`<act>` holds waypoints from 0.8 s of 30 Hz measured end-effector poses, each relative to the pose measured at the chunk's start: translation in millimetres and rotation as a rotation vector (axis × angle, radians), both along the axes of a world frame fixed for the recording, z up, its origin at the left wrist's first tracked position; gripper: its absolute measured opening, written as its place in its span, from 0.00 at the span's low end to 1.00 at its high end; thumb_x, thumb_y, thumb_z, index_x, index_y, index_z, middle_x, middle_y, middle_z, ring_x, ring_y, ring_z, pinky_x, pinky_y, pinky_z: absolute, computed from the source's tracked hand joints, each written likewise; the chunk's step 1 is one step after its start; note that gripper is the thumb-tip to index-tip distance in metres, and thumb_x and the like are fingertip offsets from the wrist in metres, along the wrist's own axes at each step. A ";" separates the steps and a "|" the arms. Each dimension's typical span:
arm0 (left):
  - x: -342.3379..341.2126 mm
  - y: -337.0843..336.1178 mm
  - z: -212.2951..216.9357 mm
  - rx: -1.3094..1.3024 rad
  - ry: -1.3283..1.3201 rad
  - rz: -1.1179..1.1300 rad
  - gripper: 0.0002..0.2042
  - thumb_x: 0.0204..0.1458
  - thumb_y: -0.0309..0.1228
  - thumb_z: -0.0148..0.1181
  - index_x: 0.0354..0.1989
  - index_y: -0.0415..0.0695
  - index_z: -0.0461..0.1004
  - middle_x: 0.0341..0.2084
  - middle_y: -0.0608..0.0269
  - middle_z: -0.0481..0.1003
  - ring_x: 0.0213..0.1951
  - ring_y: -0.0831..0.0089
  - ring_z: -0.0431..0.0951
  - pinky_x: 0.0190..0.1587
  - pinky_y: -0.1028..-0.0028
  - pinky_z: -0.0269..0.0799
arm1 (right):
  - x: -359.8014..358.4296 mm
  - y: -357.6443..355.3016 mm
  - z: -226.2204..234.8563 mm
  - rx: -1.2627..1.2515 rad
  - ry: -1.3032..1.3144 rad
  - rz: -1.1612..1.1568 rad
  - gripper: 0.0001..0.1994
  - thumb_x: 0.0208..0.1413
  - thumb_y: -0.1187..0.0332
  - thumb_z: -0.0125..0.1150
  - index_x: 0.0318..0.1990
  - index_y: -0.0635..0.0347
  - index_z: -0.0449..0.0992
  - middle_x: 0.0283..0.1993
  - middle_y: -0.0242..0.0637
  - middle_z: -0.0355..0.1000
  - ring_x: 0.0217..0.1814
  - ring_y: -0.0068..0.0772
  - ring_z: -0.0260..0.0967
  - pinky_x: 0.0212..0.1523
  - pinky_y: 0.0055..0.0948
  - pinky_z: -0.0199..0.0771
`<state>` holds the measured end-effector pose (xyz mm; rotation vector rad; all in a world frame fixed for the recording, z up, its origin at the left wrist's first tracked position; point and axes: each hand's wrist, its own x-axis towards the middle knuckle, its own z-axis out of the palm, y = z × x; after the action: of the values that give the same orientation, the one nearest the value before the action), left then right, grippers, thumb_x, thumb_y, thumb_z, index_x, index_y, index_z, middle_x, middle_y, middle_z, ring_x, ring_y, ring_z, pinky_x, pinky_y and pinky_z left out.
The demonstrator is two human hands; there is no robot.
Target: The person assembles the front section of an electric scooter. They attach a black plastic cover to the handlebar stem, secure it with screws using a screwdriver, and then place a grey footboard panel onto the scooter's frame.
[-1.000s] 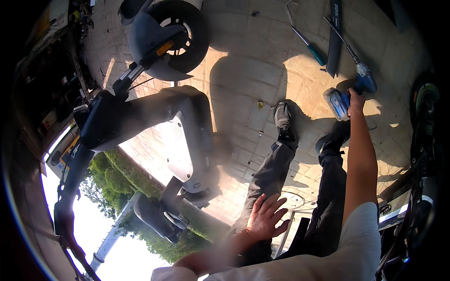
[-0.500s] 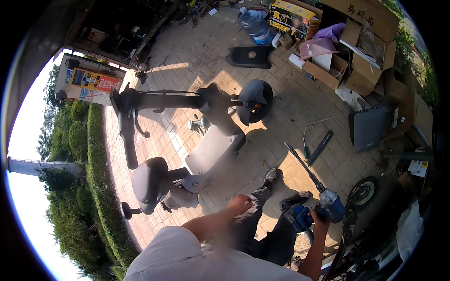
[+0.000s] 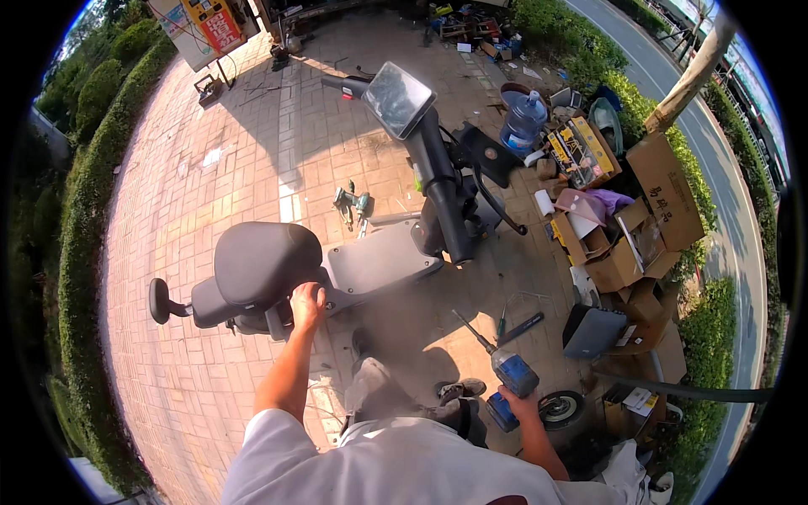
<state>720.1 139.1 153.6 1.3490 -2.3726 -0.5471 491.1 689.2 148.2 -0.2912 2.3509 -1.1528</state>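
A grey electric scooter (image 3: 370,261) stands on the brick paving (image 3: 244,151), its black seat (image 3: 265,261) at nine o'clock of the footboard and its steering column with the display panel (image 3: 398,98) rising toward twelve. The left hand (image 3: 307,303) reaches forward on an almost straight bare forearm and rests on the frame just under the seat's edge, at about four o'clock of the seat, fingers curled down over it; whether they clamp it or merely press cannot be told. A second drill (image 3: 352,200) lies on the bricks at eleven o'clock of the footboard. Lower right, the right hand (image 3: 522,404) is held low beside the knee, elbow bent, fingers wrapped tight around the grip of a blue cordless drill (image 3: 509,374), whose long bit points to ten o'clock. A small wheel (image 3: 560,410) lies just at three o'clock of that hand, open cardboard boxes (image 3: 627,244) further toward one o'clock
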 end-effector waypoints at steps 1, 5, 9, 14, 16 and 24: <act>3.4 -30.8 2.1 -0.116 0.094 -0.045 0.12 0.52 0.33 0.64 0.43 0.43 0.78 0.46 0.54 0.78 0.53 0.54 0.75 0.58 0.56 0.67 | 5.0 -21.8 8.1 -0.018 -0.015 0.005 0.13 0.49 0.69 0.72 0.40 0.64 0.77 0.32 0.35 0.77 0.30 0.28 0.75 0.34 0.32 0.76; 16.1 -137.2 10.1 -0.328 0.038 -0.034 0.14 0.55 0.34 0.62 0.47 0.41 0.77 0.51 0.51 0.76 0.57 0.51 0.71 0.62 0.54 0.63 | 19.8 -130.1 38.1 -0.045 -0.055 0.051 0.11 0.51 0.72 0.70 0.39 0.65 0.76 0.30 0.35 0.76 0.27 0.25 0.74 0.31 0.29 0.76; 4.5 -191.3 8.4 -0.153 -0.181 -0.077 0.22 0.59 0.44 0.58 0.57 0.43 0.72 0.62 0.50 0.69 0.68 0.52 0.62 0.69 0.47 0.52 | 30.0 -217.9 56.2 -0.059 -0.269 -0.068 0.08 0.51 0.73 0.69 0.35 0.64 0.76 0.28 0.34 0.74 0.26 0.24 0.73 0.28 0.28 0.77; -18.6 -197.9 -2.5 -0.094 -0.318 -0.100 0.26 0.62 0.50 0.52 0.62 0.45 0.70 0.65 0.55 0.67 0.71 0.57 0.58 0.72 0.46 0.46 | 26.6 -271.3 55.3 0.025 -0.294 -0.040 0.12 0.49 0.69 0.70 0.39 0.64 0.78 0.31 0.35 0.77 0.27 0.24 0.74 0.30 0.30 0.76; -20.1 -195.1 -3.4 -0.096 -0.324 -0.073 0.27 0.62 0.51 0.51 0.63 0.47 0.69 0.65 0.58 0.68 0.71 0.59 0.58 0.72 0.47 0.45 | 19.9 -284.8 48.9 0.041 -0.259 0.008 0.15 0.49 0.67 0.70 0.42 0.63 0.78 0.32 0.36 0.77 0.28 0.26 0.75 0.32 0.31 0.76; -21.7 -192.3 2.0 -0.074 -0.365 -0.057 0.24 0.59 0.46 0.56 0.61 0.48 0.71 0.65 0.62 0.67 0.71 0.61 0.59 0.73 0.50 0.44 | -15.2 -341.7 5.9 0.243 -0.308 0.098 0.25 0.46 0.61 0.73 0.51 0.63 0.77 0.49 0.48 0.78 0.54 0.41 0.76 0.56 0.38 0.73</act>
<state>698.4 -53.3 155.6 1.4552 -2.6949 -0.2390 475.9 347.5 154.1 -0.1299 2.1488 -0.7922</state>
